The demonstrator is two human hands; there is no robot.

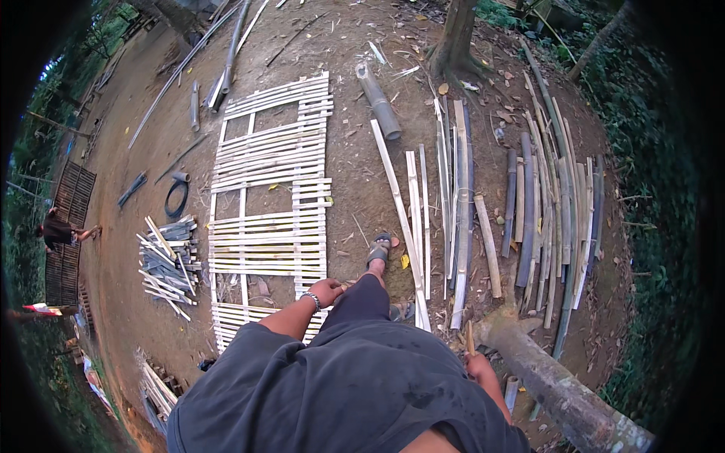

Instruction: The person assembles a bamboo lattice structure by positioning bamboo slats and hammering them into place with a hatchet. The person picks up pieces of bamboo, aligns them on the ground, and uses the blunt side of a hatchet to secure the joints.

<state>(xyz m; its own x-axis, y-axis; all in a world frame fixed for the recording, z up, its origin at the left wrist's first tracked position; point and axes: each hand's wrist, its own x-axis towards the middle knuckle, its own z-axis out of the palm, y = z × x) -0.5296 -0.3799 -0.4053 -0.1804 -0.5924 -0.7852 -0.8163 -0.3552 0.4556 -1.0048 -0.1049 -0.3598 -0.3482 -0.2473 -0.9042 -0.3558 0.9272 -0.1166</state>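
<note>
Head view, one entry, taken standing on bare earth. Left hand (326,291): wrist beaded, fingers loosely curled and apart, holding nothing, hanging just over the near right edge of the woven bamboo panel (272,196), which lies flat on the ground to my left and runs far from me. Right hand (479,368): closed round a short bamboo stick (470,337) that stands up out of the fist, near the thick log (563,389) at lower right. Split bamboo slats (419,219) lie in a row just right of my sandalled foot (378,251); longer dark strips (555,204) lie further right, well apart from the panel. Step in hand, as I judge it: weaving the panel, between slats. Next move would call for picking a slat and carrying it left to the open gaps. Hidden or unclear: my shirt covers the panel's near end; the stick's lower end is cut off by my fist; whether it is a tool, I cannot tell.
</note>
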